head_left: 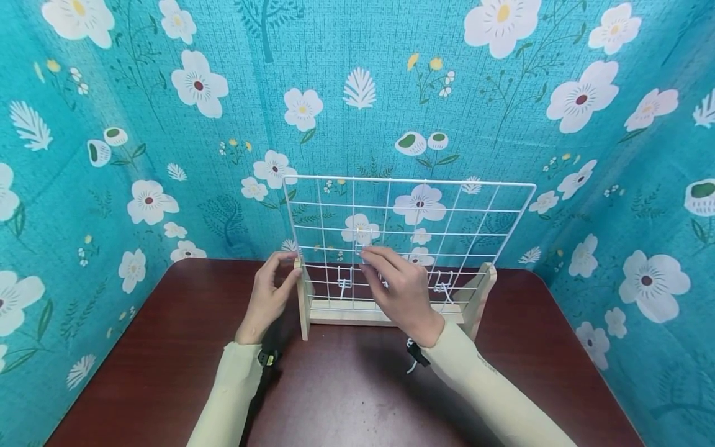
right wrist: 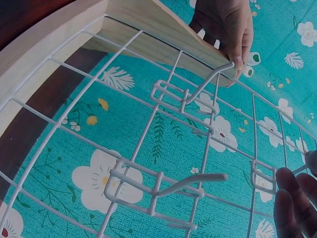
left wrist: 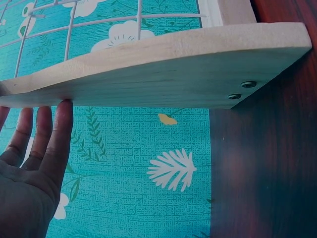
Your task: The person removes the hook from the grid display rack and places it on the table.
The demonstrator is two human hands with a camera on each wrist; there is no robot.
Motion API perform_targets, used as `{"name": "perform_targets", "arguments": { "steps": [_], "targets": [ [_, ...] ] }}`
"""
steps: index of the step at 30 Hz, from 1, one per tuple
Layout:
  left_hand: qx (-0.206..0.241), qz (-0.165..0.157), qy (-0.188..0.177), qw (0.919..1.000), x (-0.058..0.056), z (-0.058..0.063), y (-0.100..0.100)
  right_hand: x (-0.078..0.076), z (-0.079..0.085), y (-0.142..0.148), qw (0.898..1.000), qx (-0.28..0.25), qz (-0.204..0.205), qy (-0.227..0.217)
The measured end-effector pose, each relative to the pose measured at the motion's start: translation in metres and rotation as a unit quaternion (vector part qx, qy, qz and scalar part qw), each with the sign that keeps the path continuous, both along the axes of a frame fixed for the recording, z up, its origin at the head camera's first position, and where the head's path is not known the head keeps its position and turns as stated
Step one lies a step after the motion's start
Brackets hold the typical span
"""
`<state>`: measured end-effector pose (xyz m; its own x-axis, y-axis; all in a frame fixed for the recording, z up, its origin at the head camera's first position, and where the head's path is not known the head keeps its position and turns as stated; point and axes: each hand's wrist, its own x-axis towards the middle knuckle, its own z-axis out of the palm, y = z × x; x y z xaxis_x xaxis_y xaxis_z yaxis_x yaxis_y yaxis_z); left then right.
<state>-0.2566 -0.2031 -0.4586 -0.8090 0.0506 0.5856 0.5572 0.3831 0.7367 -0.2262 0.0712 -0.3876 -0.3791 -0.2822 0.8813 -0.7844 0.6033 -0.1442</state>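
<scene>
A white wire grid panel (head_left: pixel 408 181) stands upright in a wooden base (head_left: pixel 346 315) on a dark red-brown table (head_left: pixel 346 391). My left hand (head_left: pixel 267 299) rests against the base's left upright (head_left: pixel 303 307). Its fingers (left wrist: pixel 58 134) lie straight, and one tip touches the wood (left wrist: pixel 163 69). My right hand (head_left: pixel 403 292) reaches to the middle of the grid and pinches a small white hook (head_left: pixel 362 250) at a wire. In the right wrist view its fingertips (right wrist: pixel 292 203) sit beside that hook (right wrist: pixel 262 173). Two more hooks (right wrist: pixel 183 99) (right wrist: pixel 166 186) hang on the grid.
Teal cloth walls printed with flowers (head_left: pixel 357 93) close in the table on three sides. Another white hook (head_left: pixel 444 285) hangs low on the right of the grid, near the right upright (head_left: pixel 481 292). Bare tabletop lies in front of the base.
</scene>
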Motion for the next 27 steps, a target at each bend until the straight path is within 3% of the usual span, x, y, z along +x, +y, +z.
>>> {"name": "perform_targets", "arguments": {
  "steps": [27],
  "targets": [
    [0.004,-0.002,-0.008,1.0000,0.0002,0.0001,-0.0008,-0.0016,0.0032,-0.0005,1.000,0.004,-0.003,-0.011]
  ]
}}
